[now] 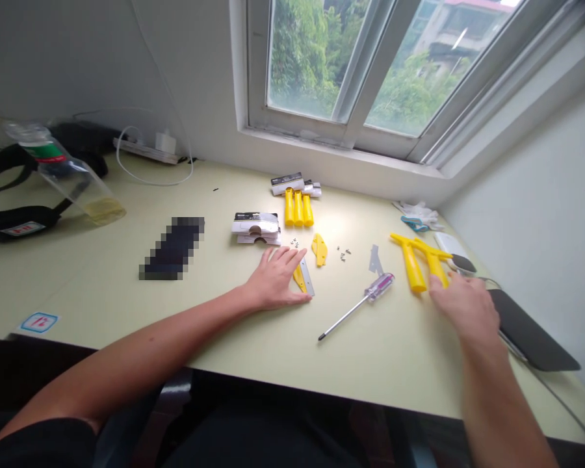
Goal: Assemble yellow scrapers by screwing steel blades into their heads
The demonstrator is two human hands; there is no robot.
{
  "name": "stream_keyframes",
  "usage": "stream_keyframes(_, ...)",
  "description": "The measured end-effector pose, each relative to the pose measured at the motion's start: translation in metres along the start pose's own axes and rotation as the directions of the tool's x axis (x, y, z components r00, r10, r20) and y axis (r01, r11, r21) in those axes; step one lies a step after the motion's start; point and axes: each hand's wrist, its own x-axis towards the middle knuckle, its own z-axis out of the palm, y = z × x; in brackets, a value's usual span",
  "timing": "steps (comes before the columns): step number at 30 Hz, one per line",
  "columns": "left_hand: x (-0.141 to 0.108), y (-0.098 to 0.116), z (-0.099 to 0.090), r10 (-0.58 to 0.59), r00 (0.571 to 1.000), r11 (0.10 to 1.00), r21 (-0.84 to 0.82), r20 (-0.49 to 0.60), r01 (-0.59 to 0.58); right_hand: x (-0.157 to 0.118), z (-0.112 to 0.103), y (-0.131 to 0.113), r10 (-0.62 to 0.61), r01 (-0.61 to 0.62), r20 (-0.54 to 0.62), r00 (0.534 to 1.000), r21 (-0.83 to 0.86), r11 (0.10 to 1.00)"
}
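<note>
My left hand (pixel 275 279) lies low over the table with fingers spread, thumb and fingertips around a flat metal blade (pixel 307 278) and a yellow plastic plate (pixel 299 279). Over on the right, my right hand (pixel 461 302) has its thumb and fingers around the lower end of a yellow T-shaped scraper handle (pixel 433 259). A second such handle (pixel 413 266) lies just left of it. Between my hands is a screwdriver (pixel 355 307) with a clear purple grip, touching a small metal piece (pixel 375 260). Other yellow plates (pixel 319 250) and small screws (pixel 342 253) lie farther back.
Three yellow tubular handles (pixel 299 208) stand near white-and-black boxes (pixel 256 225) below the window. A blurred-out dark object (pixel 173 250) and a tilted bottle (pixel 73 175) are left. White gloves (pixel 419 213), a white device (pixel 454 252) and a dark slab (pixel 531 331) line the right.
</note>
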Motion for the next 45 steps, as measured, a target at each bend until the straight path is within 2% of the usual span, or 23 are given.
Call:
stream_keyframes(2,0.000,0.000,-0.001,-0.007,1.000,1.000,-0.029,0.001,0.007,-0.004,-0.001,-0.010,-0.119,0.118,-0.137,0.983,-0.017,0.993)
stream_keyframes(4,0.000,-0.001,-0.003,-0.005,1.000,0.998,-0.059,-0.003,0.005,-0.015,-0.006,-0.031,-0.318,0.333,-0.240,0.917,0.025,0.942)
stream_keyframes(5,0.000,-0.002,-0.003,0.000,1.000,0.997,-0.076,-0.006,-0.001,-0.023,-0.008,-0.044,-0.443,0.471,-0.235,0.865,0.080,0.878)
stream_keyframes(6,0.000,-0.003,-0.004,0.007,1.000,0.996,-0.094,-0.010,-0.007,-0.032,-0.010,-0.058,-0.587,0.612,-0.180,0.789,0.165,0.773)
stream_keyframes(7,0.000,-0.004,-0.004,0.014,1.000,0.994,-0.112,-0.015,-0.015,-0.040,-0.012,-0.074,-0.717,0.713,-0.094,0.691,0.259,0.652)
stream_keyframes(9,-0.001,-0.006,-0.005,0.030,0.999,0.988,-0.151,-0.034,-0.035,-0.055,-0.013,-0.103,-0.881,0.802,0.039,0.471,0.397,0.447)
stream_keyframes(10,-0.002,-0.007,-0.006,0.039,0.998,0.984,-0.171,-0.044,-0.046,-0.061,-0.012,-0.117,-0.928,0.820,0.083,0.363,0.444,0.361)
stream_keyframes(11,-0.002,-0.008,-0.007,0.049,0.997,0.979,-0.194,-0.054,-0.059,-0.064,-0.011,-0.128,-0.955,0.825,0.111,0.274,0.484,0.293)
stream_keyframes(12,-0.003,-0.009,-0.008,0.059,0.996,0.973,-0.218,-0.064,-0.072,-0.066,-0.009,-0.138,-0.970,0.822,0.125,0.207,0.516,0.242)
stream_keyframes(13,-0.004,-0.009,-0.010,0.066,0.995,0.966,-0.244,-0.075,-0.082,-0.067,-0.007,-0.146,-0.978,0.812,0.132,0.163,0.545,0.209)
stream_keyframes(14,-0.004,-0.010,-0.011,0.067,0.994,0.959,-0.269,-0.084,-0.087,-0.067,-0.006,-0.153,-0.981,0.798,0.133,0.140,0.572,0.191)
stream_keyframes(18,-0.004,-0.012,-0.014,0.068,0.992,0.939,-0.328,-0.110,-0.101,-0.064,-0.005,-0.162,-0.981,0.747,0.132,0.139,0.636,0.192)
stream_keyframes(24,-0.003,-0.011,-0.012,0.114,0.987,0.921,-0.361,-0.113,-0.148,-0.060,-0.009,-0.154,-0.973,0.700,0.178,0.146,0.677,0.229)
stream_keyframes(26,-0.003,-0.011,-0.013,0.097,0.989,0.923,-0.362,-0.108,-0.130,-0.050,-0.010,-0.146,-0.963,0.703,0.189,0.190,0.659,0.268)
stream_keyframes(27,-0.003,-0.011,-0.014,0.081,0.991,0.925,-0.361,-0.108,-0.115,-0.043,-0.011,-0.140,-0.955,0.708,0.185,0.232,0.641,0.296)
stream_keyframes(31,-0.002,-0.016,-0.022,0.019,0.991,0.926,-0.372,-0.129,-0.066,0.002,-0.014,-0.107,-0.855,0.701,0.171,0.490,0.507,0.502)
stream_keyframes(33,-0.002,-0.019,-0.025,-0.003,0.990,0.924,-0.378,-0.144,-0.052,0.024,-0.013,-0.090,-0.788,0.653,0.243,0.565,0.452,0.608)
stream_keyframes(36,-0.003,-0.023,-0.024,-0.015,0.987,0.930,-0.365,-0.158,-0.044,0.048,-0.010,-0.074,-0.724,0.583,0.367,0.584,0.432,0.688)
stream_keyframes(41,0.006,-0.020,-0.020,0.045,0.987,0.956,-0.278,-0.157,-0.088,0.056,-0.007,-0.069,-0.700,0.648,0.460,0.547,0.296,0.701)
stream_keyframes(43,0.018,-0.016,-0.020,0.115,0.983,0.966,-0.213,-0.143,-0.144,0.049,-0.007,-0.069,-0.704,0.654,0.432,0.564,0.286,0.700)
stream_keyframes(45,0.037,-0.011,-0.020,0.193,0.974,0.967,-0.144,-0.114,-0.209,0.039,-0.007,-0.069,-0.719,0.646,0.338,0.607,0.317,0.695)
